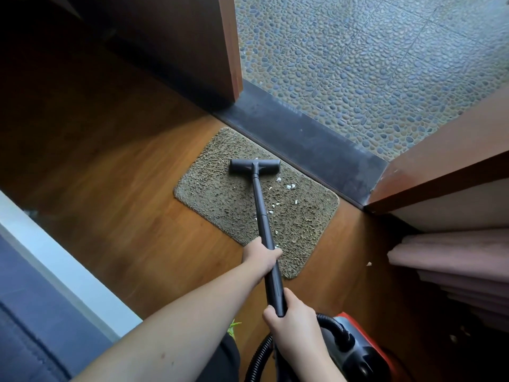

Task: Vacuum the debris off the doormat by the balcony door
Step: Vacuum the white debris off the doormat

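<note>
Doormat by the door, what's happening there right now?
A person is vacuuming the doormat, with both hands on the black wand: the left hand grips it midway, the right hand holds its near end. The floor head sits on the mat's far edge near the dark threshold. White debris is scattered on the mat to the right of the wand. The red vacuum body sits behind on the wooden floor.

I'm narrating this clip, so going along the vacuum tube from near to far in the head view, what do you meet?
Right hand gripping the tube's near end → left hand gripping it higher up → white debris on the doormat → vacuum head → dark threshold → pebbled balcony floor.
</note>
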`<state>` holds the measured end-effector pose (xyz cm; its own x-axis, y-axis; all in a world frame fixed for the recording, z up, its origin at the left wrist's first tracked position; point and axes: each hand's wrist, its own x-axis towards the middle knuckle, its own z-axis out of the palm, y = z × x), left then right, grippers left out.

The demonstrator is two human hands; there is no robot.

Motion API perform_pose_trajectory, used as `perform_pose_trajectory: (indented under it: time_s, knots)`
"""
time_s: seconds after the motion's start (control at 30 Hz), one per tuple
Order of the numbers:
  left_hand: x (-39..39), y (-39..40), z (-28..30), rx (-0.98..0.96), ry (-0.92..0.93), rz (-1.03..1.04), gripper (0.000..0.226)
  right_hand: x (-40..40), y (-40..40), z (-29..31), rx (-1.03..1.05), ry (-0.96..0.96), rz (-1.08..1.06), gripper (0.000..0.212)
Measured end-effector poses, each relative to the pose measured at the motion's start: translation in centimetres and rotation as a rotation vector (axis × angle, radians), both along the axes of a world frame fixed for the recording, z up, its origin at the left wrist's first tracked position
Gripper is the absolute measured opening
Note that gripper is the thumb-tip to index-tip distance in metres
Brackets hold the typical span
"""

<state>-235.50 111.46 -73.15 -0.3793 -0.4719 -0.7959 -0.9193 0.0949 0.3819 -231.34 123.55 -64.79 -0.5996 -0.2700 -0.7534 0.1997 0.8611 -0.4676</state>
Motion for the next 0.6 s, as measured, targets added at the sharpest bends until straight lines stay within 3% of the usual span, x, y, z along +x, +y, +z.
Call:
perform_pose_trajectory:
  time_s: [0.6]
  knots:
    - [-3.1, -3.6, -0.2, 0.008, -0.008, -0.056, 0.06, -2.6, -3.6, -0.3, -0.006, -0.038, -0.074, 0.012]
